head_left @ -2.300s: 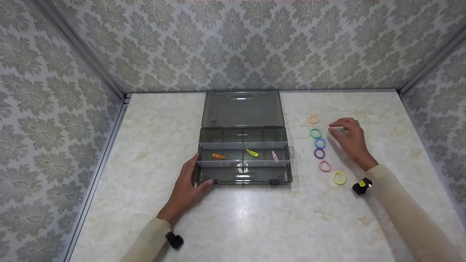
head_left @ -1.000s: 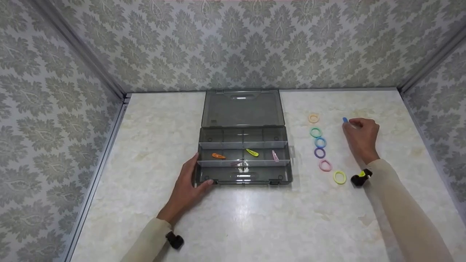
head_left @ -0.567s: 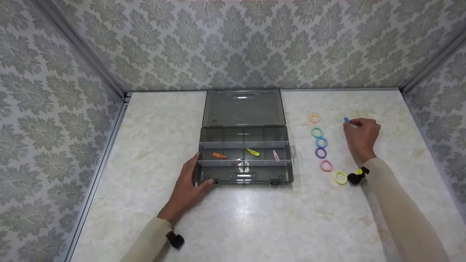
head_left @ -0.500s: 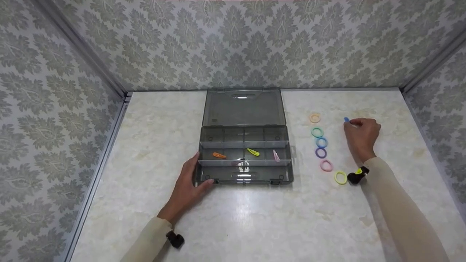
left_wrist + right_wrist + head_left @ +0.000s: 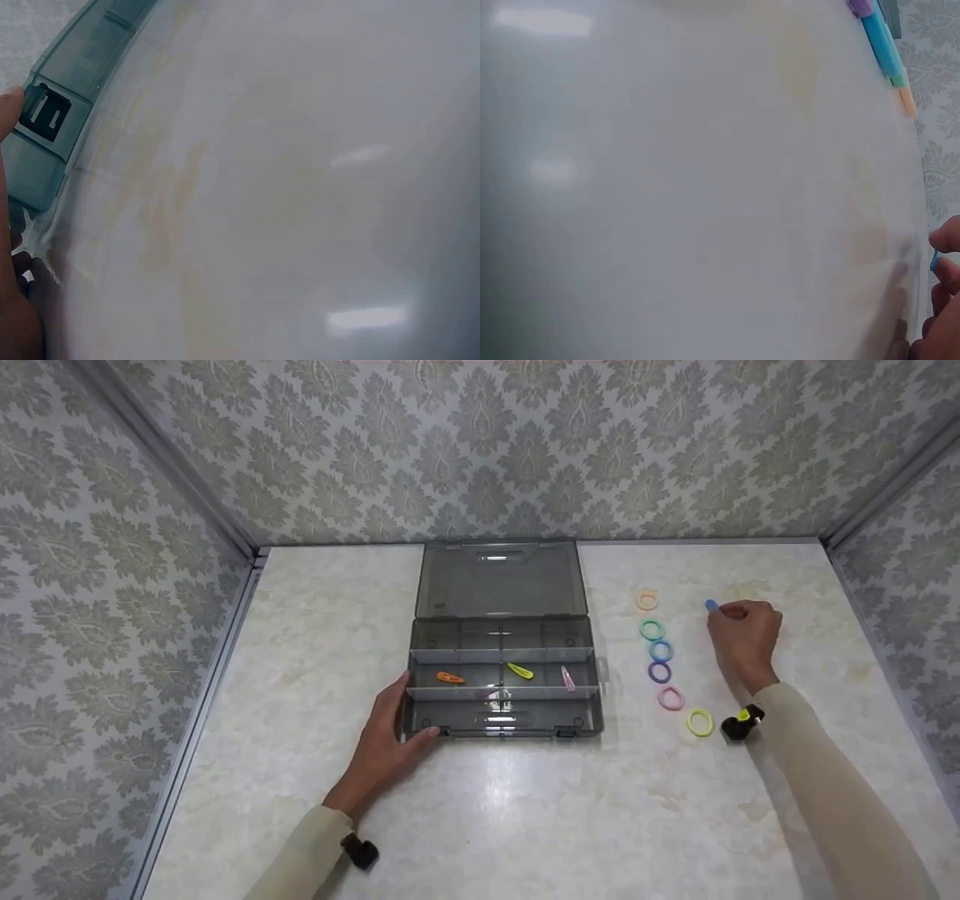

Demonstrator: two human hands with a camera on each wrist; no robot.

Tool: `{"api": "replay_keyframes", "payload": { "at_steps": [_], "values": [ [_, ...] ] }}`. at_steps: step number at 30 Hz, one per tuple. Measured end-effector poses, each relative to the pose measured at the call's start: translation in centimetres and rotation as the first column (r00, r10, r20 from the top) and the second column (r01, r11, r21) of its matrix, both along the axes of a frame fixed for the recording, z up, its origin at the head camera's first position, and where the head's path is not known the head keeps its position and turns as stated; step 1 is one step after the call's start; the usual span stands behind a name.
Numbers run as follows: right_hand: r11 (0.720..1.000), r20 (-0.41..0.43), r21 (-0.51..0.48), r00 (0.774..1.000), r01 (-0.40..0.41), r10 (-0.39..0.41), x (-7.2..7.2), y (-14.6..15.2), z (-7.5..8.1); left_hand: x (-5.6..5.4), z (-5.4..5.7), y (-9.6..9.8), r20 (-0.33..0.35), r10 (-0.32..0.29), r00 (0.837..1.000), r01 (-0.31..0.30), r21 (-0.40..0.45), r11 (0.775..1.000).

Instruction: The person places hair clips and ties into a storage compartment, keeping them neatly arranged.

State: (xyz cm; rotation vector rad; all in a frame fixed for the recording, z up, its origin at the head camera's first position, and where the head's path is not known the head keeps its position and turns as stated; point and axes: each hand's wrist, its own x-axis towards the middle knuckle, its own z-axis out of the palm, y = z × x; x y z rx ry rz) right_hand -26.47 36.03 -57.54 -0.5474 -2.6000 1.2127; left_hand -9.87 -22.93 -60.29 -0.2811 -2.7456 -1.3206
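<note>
A grey see-through compartment box lies on the table with its lid folded back. My left hand holds its front left corner, thumb on the front edge near a latch and fingers along the side. In the box's middle row lie an orange hair clip, a yellow one and a pink one. On the right, my right hand pinches a small blue hair clip between thumb and finger; only its rounded end sticks out. In the right wrist view a blue sliver shows between the fingertips.
Between box and right hand runs a line of hair ties: peach, green, blue, purple, pink and yellow. Patterned walls border the table at the back and sides.
At first the right hand hovered by the hair ties with no clip showing; it then moved right and has the blue clip pinched since. Lately it stays nearly still. The left hand keeps its place.
</note>
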Motion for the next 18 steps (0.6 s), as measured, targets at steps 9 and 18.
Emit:
{"api": "replay_keyframes", "payload": {
  "at_steps": [9,18],
  "values": [
    [0.998,-0.061,0.019,0.996,-0.065,0.066,0.7,-1.0,1.4,0.0,0.0,0.0,-0.014,0.002,1.000,-0.002,-0.016,1.000],
    [0.985,-0.099,0.039,0.980,-0.170,0.173,1.4,-3.4,2.7,0.1,0.0,0.2,-0.018,0.003,1.000,-0.003,-0.009,1.000]
  ]
}}
